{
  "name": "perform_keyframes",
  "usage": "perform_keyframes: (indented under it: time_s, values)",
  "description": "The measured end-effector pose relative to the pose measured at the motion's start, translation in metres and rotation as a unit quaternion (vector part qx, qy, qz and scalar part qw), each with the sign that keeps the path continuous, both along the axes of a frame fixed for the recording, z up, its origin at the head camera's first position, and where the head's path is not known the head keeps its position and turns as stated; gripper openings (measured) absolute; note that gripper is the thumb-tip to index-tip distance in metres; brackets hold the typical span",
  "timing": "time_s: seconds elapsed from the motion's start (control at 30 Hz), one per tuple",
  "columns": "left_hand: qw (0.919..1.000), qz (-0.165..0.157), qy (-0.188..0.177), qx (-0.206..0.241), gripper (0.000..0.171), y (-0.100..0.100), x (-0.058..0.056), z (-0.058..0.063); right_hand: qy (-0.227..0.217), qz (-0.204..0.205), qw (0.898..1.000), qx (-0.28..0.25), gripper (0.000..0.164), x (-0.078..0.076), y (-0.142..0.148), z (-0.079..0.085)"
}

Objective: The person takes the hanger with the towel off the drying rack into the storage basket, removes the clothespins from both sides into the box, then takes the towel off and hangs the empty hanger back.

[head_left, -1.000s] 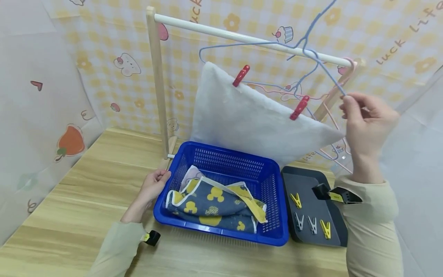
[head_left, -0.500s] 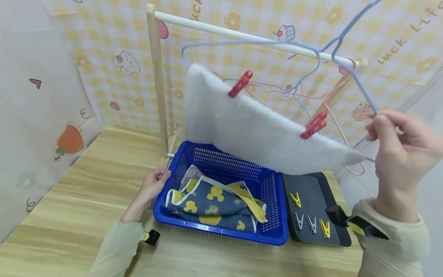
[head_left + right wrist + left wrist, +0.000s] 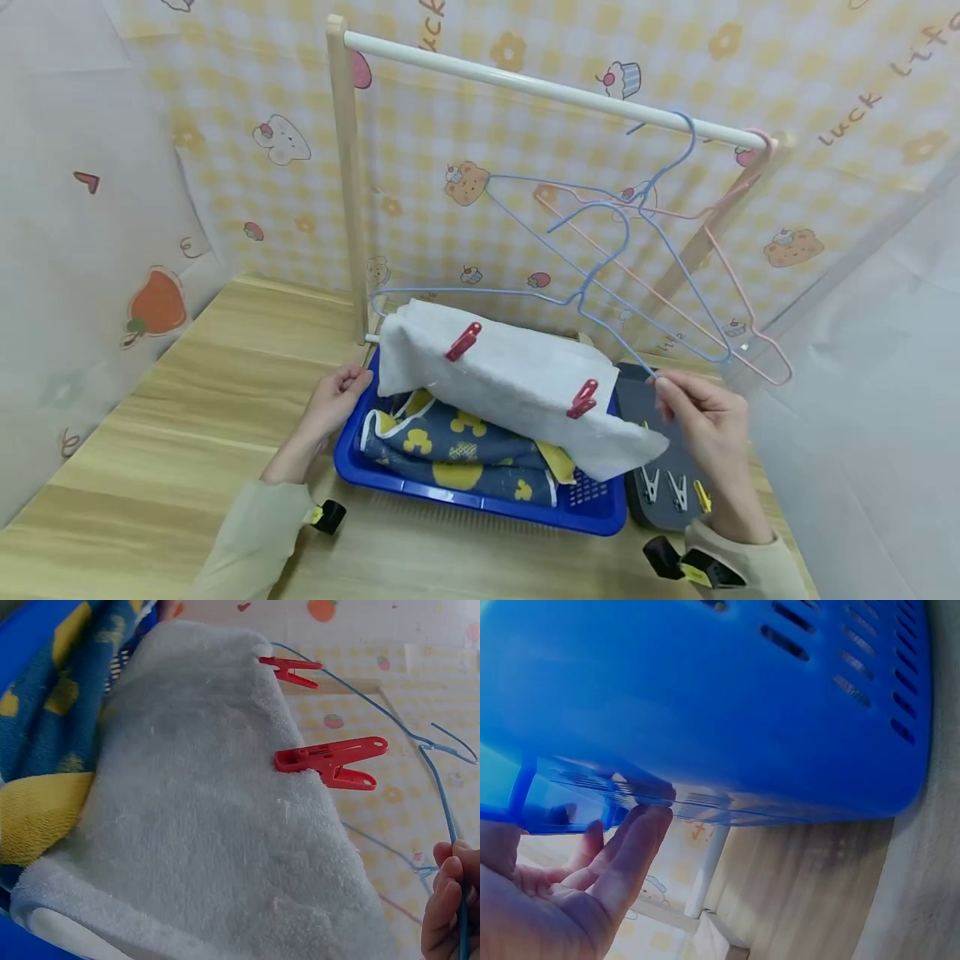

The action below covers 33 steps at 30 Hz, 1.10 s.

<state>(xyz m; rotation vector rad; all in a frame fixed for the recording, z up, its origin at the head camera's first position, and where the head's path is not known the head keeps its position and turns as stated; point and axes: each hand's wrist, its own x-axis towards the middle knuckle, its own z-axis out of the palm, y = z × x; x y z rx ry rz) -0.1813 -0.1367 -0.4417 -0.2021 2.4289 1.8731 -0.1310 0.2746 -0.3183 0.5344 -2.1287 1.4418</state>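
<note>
My right hand (image 3: 708,429) pinches the right shoulder of a blue wire hanger (image 3: 480,291). A white fleecy towel (image 3: 510,375) is draped over that hanger and held by two red clothespins (image 3: 463,342). Its lower part hangs over a blue plastic basket (image 3: 480,502). A grey-blue towel with yellow mouse-head shapes (image 3: 457,454) lies in the basket, partly hidden by the white towel. At the basket's left rim, my left hand (image 3: 330,408) holds on with thumb and fingers. The right wrist view shows the clothespins (image 3: 330,761) on the towel's folded edge.
Behind the basket stands a wooden rack with a white rod (image 3: 510,81). Another blue hanger (image 3: 678,267) and a pink hanger (image 3: 742,292) hang at its right. A dark grey tray (image 3: 641,392) with several clothespins (image 3: 678,492) lies right of the basket.
My right hand has swung right, then come down and left, bringing the hanger and white towel from beside the rod to low over the basket. My left hand has stayed at the rim.
</note>
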Motion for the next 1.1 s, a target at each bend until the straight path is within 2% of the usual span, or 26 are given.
perform_keyframes:
  time_s: [0.13, 0.2, 0.23, 0.27, 0.33, 0.4, 0.47, 0.53, 0.6, 0.7, 0.77, 0.97, 1.1]
  values:
    - [0.9991, 0.013, 0.020, -0.034, 0.036, 0.000, 0.002, 0.004, -0.010, 0.010, 0.999, 0.039, 0.012, -0.005, -0.001, -0.018]
    - [0.9966, 0.038, 0.055, -0.048, 0.038, 0.000, 0.005, 0.009, -0.023, 0.022, 0.999, 0.043, 0.012, -0.007, -0.002, -0.023]
    - [0.9945, 0.051, 0.082, -0.039, 0.039, 0.000, 0.006, 0.013, -0.030, 0.024, 0.998, 0.043, 0.013, -0.009, -0.003, -0.026]
    - [0.9913, 0.063, 0.114, -0.022, 0.039, 0.000, 0.007, 0.017, -0.036, 0.022, 0.998, 0.048, 0.013, -0.010, -0.004, -0.027]
    - [0.9820, 0.057, 0.176, 0.038, 0.042, 0.000, 0.009, 0.026, -0.054, 0.011, 0.997, 0.051, 0.013, -0.012, -0.006, -0.029]
    - [0.9685, 0.028, 0.223, 0.106, 0.044, 0.000, 0.010, 0.035, -0.068, -0.004, 0.996, 0.055, 0.013, -0.015, -0.008, -0.032]
    - [0.9558, -0.007, 0.242, 0.167, 0.040, 0.001, 0.012, 0.041, -0.084, -0.019, 0.995, 0.058, 0.013, -0.018, -0.009, -0.036]
    - [0.9510, -0.020, 0.240, 0.194, 0.030, 0.002, 0.013, 0.045, -0.098, -0.026, 0.993, 0.065, 0.014, -0.021, -0.010, -0.041]
    - [0.9552, -0.004, 0.229, 0.187, 0.022, 0.002, 0.014, 0.046, -0.113, -0.028, 0.990, 0.075, 0.013, -0.024, -0.011, -0.045]
    - [0.9648, 0.027, 0.200, 0.169, 0.020, 0.001, 0.015, 0.046, -0.141, -0.032, 0.985, 0.099, 0.012, -0.027, -0.013, -0.051]
    - [0.9708, 0.035, 0.178, 0.156, 0.020, -0.001, 0.016, 0.046, -0.158, -0.033, 0.980, 0.114, 0.011, -0.029, -0.014, -0.054]
    - [0.9860, -0.006, 0.097, 0.136, 0.026, -0.006, 0.017, 0.046, -0.171, -0.026, 0.972, 0.156, 0.013, -0.035, -0.016, -0.060]
    - [0.9868, -0.015, 0.039, 0.157, 0.027, -0.009, 0.017, 0.047, -0.160, -0.020, 0.969, 0.185, 0.011, -0.037, -0.017, -0.064]
